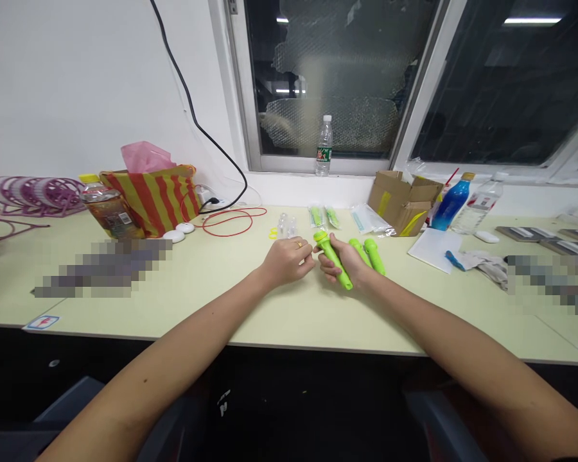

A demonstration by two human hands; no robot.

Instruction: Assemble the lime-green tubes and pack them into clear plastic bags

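My right hand (350,259) is wrapped round a lime-green flashlight (336,263), which lies tilted with its wide end up and to the left. Close to that wide end is my left hand (288,262), its fingers curled together; whatever they pinch, if anything, is hidden. Beside my right hand, two more green flashlights (376,258) lie on the table, one partly covered by the hand. Small clear plastic pieces (286,224) and some yellow rings (272,233) sit just beyond my left hand. Farther back are two clear bags with green items (324,217) inside.
An open cardboard box (404,200) and bottles (453,202) stand at the back right, near a white sheet (434,249) and a glove (484,264). Leftward are a striped bag (158,200), a drink bottle (110,208) and a red cord (228,224). The table's front edge (318,348) runs below my forearms.
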